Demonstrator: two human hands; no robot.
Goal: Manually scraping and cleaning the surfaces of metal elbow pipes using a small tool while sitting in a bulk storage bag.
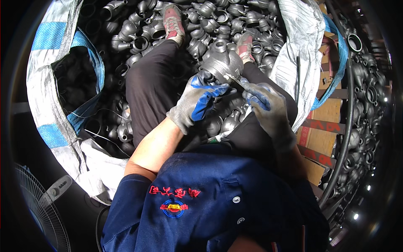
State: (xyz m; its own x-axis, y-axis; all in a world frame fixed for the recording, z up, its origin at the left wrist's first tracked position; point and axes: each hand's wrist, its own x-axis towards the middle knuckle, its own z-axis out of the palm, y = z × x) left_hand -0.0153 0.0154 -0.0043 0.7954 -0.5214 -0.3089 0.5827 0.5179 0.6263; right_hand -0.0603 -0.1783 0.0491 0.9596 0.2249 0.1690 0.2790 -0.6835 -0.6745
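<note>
My left hand [197,98], in a grey glove with blue coating, holds a round grey metal casting [222,65] from below and its left side. The casting has a short threaded neck on top, tilted away from me. My right hand [266,105], gloved the same way, pinches a thin, light-coloured stick-like tool [235,80]. Its tip meets the casting's lower rim, where a whitish patch shows. I cannot make out the tool's exact kind. Both hands are between my knees.
Many similar grey castings [153,29] lie around my shoes, inside a large white woven bag [304,38] with blue straps. More castings [361,113] are heaped at the right, beyond a board [327,110] and a dark curved rail. A fan [40,210] stands at the lower left.
</note>
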